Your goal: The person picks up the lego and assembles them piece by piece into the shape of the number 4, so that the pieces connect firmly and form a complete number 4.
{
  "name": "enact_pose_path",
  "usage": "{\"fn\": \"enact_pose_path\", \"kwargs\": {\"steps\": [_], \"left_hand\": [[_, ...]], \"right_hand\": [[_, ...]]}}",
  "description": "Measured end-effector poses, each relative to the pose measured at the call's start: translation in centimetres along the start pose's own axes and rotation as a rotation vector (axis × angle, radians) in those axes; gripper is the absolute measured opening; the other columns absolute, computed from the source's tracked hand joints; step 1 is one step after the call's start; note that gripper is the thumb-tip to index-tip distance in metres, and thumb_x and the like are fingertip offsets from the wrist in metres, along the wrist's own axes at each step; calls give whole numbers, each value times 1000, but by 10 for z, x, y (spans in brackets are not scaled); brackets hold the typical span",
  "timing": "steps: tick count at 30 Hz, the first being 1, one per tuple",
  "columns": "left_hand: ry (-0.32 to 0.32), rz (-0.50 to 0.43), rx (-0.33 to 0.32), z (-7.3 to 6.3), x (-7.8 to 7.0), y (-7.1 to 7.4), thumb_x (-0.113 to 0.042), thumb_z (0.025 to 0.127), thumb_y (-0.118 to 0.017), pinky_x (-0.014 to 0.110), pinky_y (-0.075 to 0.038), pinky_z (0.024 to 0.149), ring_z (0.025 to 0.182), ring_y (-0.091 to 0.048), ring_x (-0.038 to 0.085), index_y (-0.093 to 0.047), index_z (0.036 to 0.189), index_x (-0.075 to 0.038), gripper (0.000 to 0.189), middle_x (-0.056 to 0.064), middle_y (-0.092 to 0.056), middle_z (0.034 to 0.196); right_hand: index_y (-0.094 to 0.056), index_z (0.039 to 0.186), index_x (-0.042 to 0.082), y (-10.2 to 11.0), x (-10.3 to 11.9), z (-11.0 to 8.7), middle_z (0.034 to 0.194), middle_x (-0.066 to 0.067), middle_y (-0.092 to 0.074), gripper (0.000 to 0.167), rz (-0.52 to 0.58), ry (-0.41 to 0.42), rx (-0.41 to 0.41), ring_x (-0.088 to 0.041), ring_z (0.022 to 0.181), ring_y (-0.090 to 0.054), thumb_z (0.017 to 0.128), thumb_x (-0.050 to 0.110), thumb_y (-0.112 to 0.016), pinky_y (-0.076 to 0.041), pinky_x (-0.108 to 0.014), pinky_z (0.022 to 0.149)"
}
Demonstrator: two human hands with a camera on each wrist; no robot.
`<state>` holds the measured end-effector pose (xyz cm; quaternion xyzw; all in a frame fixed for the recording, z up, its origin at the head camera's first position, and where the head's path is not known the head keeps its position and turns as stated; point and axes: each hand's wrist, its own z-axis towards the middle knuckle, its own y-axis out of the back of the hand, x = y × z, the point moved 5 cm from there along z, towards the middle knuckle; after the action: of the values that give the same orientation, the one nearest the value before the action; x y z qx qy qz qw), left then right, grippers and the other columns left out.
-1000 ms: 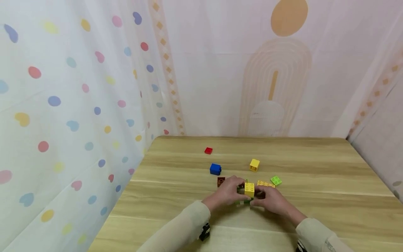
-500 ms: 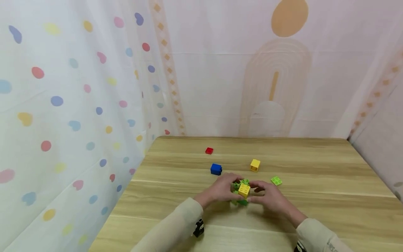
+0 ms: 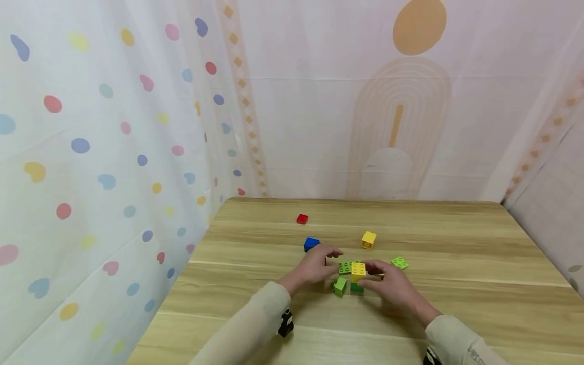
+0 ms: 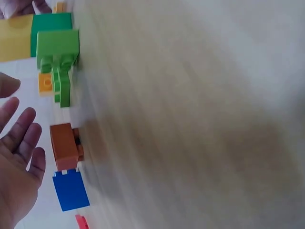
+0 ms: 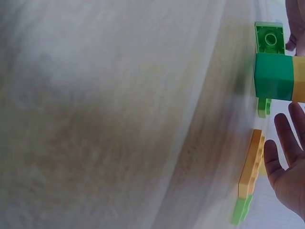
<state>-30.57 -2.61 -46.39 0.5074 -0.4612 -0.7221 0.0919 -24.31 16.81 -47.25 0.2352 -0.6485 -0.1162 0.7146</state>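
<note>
A yellow brick sits on a dark green brick, forming a small upright stack. My right hand pinches the yellow brick from its right side, thumb in front and forefinger behind. To the left of the stack my left hand is apart from the bricks, its fingers spread from the thumb. A light green brick lies on its side just left of the stack. Right behind the stack is a studded green piece. The left wrist view shows a brown brick, which my left hand hides in the head view.
A blue brick lies beyond my left hand, and a red piece lies farther back. Behind the stack stands another yellow brick. A lime plate and an orange plate are near my right hand. Curtains surround the wooden table.
My left hand has let go of the stack and drawn away to the left, uncovering the light green brick. The stack has shifted slightly right and turned squarer, with my right hand still at it.
</note>
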Motion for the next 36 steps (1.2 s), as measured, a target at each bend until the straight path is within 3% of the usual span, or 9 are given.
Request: {"fn": "enact_pose_path", "kwargs": {"steps": [3,6,13,24,29,36], "left_hand": [[19,1,-1,8,2,2,-19,94,-69,35,-48,94,116,-57,17,-66,127,-10,34,0,-63,124],[46,26,44,17,2,-3,-23,93,-72,35,-48,95,115,-58,15,-67,126,-11,36,-2,-64,123],[12,209,147,32,0,-16,-31,87,-78,27,-49,89,101,-60,8,-67,125,-13,43,-5,-67,114],[-5,328,199,37,1,-19,-40,83,-81,26,-47,89,96,-58,8,-69,123,-12,51,-5,-67,111],[-25,401,220,39,0,-22,-39,85,-79,26,-46,89,97,-57,9,-70,120,-12,45,-5,-66,110],[-22,382,200,39,3,-23,-35,87,-78,27,-46,90,98,-57,10,-72,117,-12,39,-4,-66,109]], "right_hand": [[-64,126,3,-2,-1,0,116,-6,-68,52,9,-5,-2,-26,109,-63,83,27,-81,-50,-44,94],[-68,121,5,-3,-3,0,110,-2,-69,43,8,-17,-16,-21,102,-64,85,26,-80,-52,-40,89],[-69,119,7,-8,-6,0,107,-1,-70,39,25,-11,-7,-18,99,-64,86,27,-78,-53,-35,85],[-68,121,5,-7,-5,2,108,-3,-70,41,30,9,17,-19,99,-65,86,25,-78,-53,-30,84],[-68,120,4,-7,-4,2,106,-3,-70,39,36,15,10,-19,98,-65,87,23,-77,-53,-33,84],[-68,120,5,-7,-4,3,106,-2,-70,37,30,12,8,-19,98,-65,88,22,-77,-53,-34,84]]}}
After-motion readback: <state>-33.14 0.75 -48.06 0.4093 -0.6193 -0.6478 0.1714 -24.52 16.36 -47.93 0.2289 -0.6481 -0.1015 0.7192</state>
